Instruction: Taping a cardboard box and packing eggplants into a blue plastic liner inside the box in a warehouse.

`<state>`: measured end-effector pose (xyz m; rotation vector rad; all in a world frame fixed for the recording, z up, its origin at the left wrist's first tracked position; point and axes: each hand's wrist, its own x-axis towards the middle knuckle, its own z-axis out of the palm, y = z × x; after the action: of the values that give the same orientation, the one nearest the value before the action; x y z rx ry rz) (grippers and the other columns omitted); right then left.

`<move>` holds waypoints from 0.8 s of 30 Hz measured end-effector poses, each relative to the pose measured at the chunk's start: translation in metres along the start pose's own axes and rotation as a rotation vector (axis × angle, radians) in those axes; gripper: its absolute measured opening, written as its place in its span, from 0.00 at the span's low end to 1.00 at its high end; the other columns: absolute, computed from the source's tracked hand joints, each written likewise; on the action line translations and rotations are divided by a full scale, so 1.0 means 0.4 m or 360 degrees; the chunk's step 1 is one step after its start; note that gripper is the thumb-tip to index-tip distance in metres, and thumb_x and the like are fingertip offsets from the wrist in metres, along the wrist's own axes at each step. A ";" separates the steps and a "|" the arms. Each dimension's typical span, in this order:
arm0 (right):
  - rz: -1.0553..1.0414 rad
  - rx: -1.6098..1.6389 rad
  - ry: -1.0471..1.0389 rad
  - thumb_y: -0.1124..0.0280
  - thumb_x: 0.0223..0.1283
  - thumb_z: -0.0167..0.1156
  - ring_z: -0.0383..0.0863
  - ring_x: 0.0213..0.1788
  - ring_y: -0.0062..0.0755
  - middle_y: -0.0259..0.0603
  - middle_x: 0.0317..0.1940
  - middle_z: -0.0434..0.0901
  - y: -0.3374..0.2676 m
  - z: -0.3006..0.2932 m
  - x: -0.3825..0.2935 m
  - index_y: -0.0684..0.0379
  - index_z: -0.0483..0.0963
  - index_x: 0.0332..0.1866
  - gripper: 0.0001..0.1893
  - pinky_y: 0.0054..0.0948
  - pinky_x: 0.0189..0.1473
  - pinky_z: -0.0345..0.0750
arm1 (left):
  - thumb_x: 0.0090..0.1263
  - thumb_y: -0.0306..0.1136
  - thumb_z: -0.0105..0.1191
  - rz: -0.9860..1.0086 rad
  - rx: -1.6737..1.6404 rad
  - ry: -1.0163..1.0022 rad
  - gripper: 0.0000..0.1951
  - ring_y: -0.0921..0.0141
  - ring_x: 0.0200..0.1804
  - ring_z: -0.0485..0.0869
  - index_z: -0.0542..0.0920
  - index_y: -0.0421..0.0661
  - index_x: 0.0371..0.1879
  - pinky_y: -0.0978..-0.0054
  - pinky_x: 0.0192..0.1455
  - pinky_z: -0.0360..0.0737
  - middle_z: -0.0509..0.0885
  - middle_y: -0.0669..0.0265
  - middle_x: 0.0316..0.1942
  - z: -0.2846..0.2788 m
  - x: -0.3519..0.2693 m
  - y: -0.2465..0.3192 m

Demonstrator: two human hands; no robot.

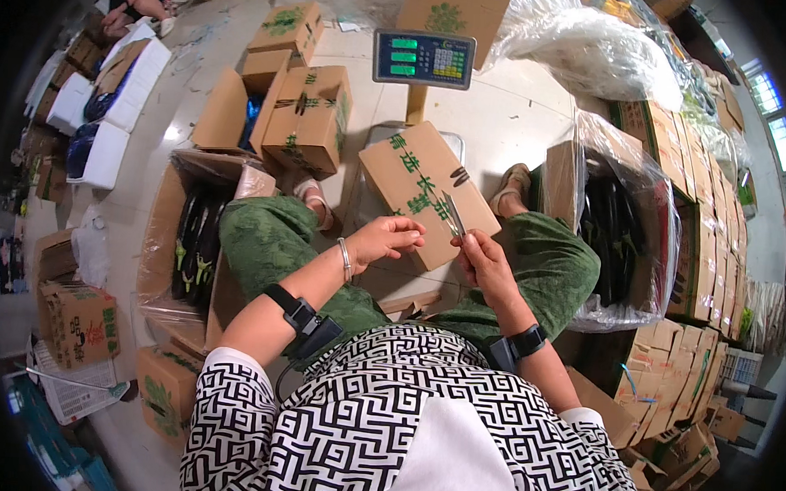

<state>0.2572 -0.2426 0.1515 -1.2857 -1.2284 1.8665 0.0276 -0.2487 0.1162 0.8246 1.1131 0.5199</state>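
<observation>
A taped cardboard carton (428, 191) bearing green printing lies slanted on the metal platform (460, 143) of a floor scale. My right hand (484, 259) grips a slim metal cutting tool (455, 215) over the carton's right part, its tip pointing up and away from me. Whether it is a knife or scissors cannot be made out. My left hand (388, 239), a bangle on its wrist, hovers at the carton's near left edge with curved fingers and nothing visible in them. Beyond the carton stands the scale's display (424, 59), its green readouts lit.
Plastic-lined cartons of eggplants stand at my left (199, 237) and right (610, 235). A closed carton (310, 117) sits beyond my left foot. Stacked cartons (688, 258) line the right side, with plastic sheeting (592, 50) behind. A person (137, 1) sits at the far left.
</observation>
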 end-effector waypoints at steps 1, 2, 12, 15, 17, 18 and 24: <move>0.0026 -0.0004 0.0014 0.62 0.68 0.48 0.59 0.17 0.12 0.25 0.16 0.62 0.018 -0.011 0.001 0.60 0.72 0.39 0.12 0.14 0.18 0.56 | 0.69 0.42 0.49 -0.0043 0.0085 0.0002 0.15 0.80 0.45 0.76 0.75 0.51 0.51 0.78 0.47 0.71 0.80 0.76 0.45 0.001 0.023 -0.021; 0.0009 0.0014 0.0096 0.62 0.68 0.48 0.59 0.16 0.12 0.24 0.15 0.62 0.038 -0.029 0.003 0.60 0.72 0.39 0.12 0.15 0.18 0.56 | 0.67 0.43 0.52 -0.0046 0.0241 0.0037 0.17 0.77 0.46 0.76 0.76 0.49 0.50 0.76 0.49 0.71 0.80 0.72 0.45 -0.005 0.049 -0.050; -0.0117 -0.0993 0.0232 0.67 0.65 0.50 0.77 0.24 0.26 0.39 0.25 0.78 -0.016 -0.123 0.098 0.63 0.69 0.43 0.10 0.26 0.30 0.73 | 0.60 0.42 0.56 0.0300 0.1924 0.0350 0.25 0.57 0.67 0.60 0.71 0.45 0.56 0.62 0.62 0.64 0.62 0.56 0.65 -0.190 0.124 -0.018; -0.0281 -0.1229 0.0197 0.71 0.63 0.50 0.77 0.25 0.30 0.41 0.26 0.78 -0.029 -0.139 0.144 0.62 0.69 0.48 0.11 0.30 0.31 0.73 | 0.58 0.45 0.58 0.0339 0.2284 0.0546 0.30 0.58 0.70 0.53 0.68 0.47 0.59 0.55 0.64 0.61 0.57 0.59 0.68 -0.171 0.138 0.024; -0.0452 -0.1430 0.0217 0.74 0.63 0.48 0.71 0.23 0.18 0.33 0.24 0.74 0.003 -0.159 0.175 0.62 0.69 0.46 0.08 0.19 0.26 0.68 | 0.58 0.48 0.57 0.0084 0.2483 0.0121 0.37 0.56 0.72 0.48 0.59 0.50 0.66 0.53 0.66 0.57 0.49 0.57 0.71 -0.162 0.158 0.053; -0.0353 -0.1221 0.0417 0.74 0.64 0.48 0.71 0.24 0.18 0.32 0.23 0.73 0.022 -0.165 0.188 0.61 0.70 0.45 0.08 0.19 0.27 0.68 | 0.58 0.48 0.57 0.0079 0.2457 0.0098 0.37 0.56 0.72 0.48 0.59 0.50 0.66 0.53 0.66 0.57 0.49 0.57 0.71 -0.162 0.164 0.058; 0.0552 0.0475 0.1269 0.68 0.67 0.44 0.71 0.31 0.30 0.34 0.32 0.69 0.193 -0.126 0.128 0.54 0.66 0.43 0.06 0.36 0.30 0.77 | 0.56 0.51 0.58 0.0234 0.2249 0.1016 0.45 0.52 0.70 0.52 0.49 0.51 0.70 0.49 0.66 0.56 0.49 0.55 0.71 -0.267 0.294 0.061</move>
<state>0.2878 -0.2146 0.0547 -1.8751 -0.3142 1.4093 -0.0266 -0.1144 0.0465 2.0504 2.0387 0.0079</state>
